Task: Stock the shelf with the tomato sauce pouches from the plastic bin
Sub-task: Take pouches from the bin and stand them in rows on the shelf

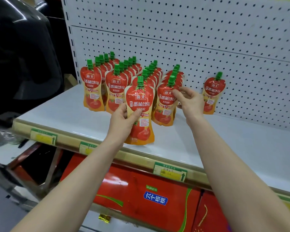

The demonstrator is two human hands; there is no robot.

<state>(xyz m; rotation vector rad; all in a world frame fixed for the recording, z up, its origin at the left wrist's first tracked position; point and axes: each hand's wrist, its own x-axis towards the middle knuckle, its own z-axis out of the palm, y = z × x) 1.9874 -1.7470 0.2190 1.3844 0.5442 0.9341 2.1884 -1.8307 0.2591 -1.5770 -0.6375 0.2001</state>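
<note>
My left hand (122,118) grips a tomato sauce pouch (141,104), red and orange with a green cap, upright just above the white shelf (65,113) near its front. My right hand (189,101) touches the front pouch (165,104) of the rightmost row, fingers pinching its upper right edge. Several rows of the same pouches (114,76) stand behind, running back to the pegboard. One lone pouch (212,94) leans against the pegboard on the right. The plastic bin is not in view.
White pegboard back panel (208,39) rises behind the shelf. Price tags (171,171) line the shelf's front rail. Red gift boxes (151,195) sit on the level below. A dark rounded object (20,56) looms at the left.
</note>
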